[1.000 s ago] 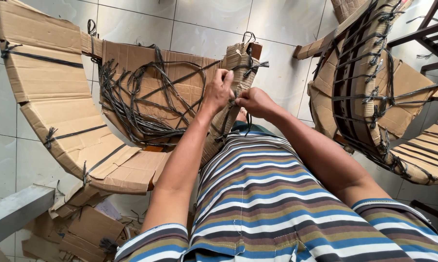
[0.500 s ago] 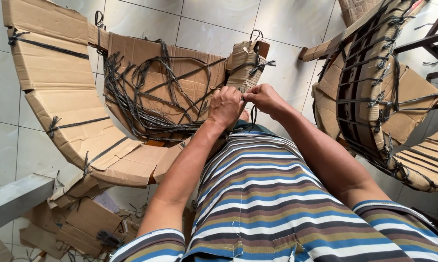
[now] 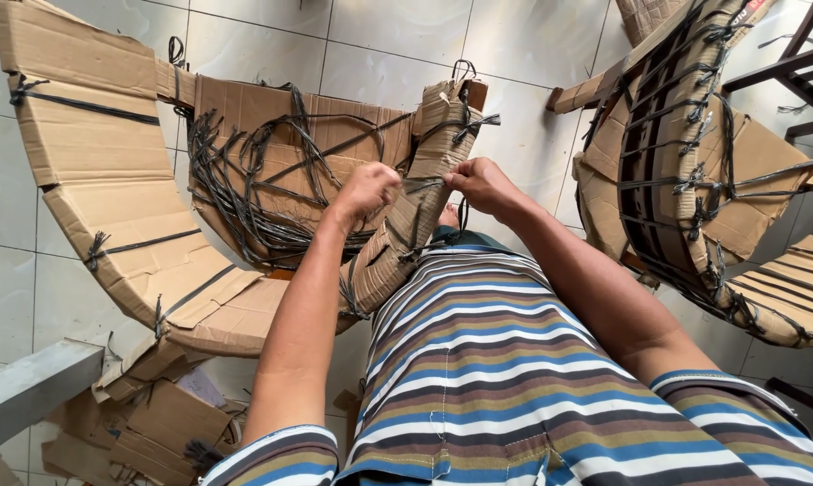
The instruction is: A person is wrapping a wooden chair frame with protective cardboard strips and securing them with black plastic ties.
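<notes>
A curved piece of furniture wrapped in brown cardboard stands on the tiled floor in front of me, bound with black plastic straps. My left hand is closed in a fist and pulls a black strap over the cardboard-wrapped arm section. My right hand pinches the same strap just to the right, against the top of that section. Both forearms reach out over my striped shirt.
A second cardboard-wrapped, strapped chair stands at the right. Loose cardboard scraps lie on the floor at lower left beside a grey metal bar. A dark wooden frame shows at the top right.
My left hand has drawn back from the right hand toward the left, pulling the strap. The view has shifted slightly.
</notes>
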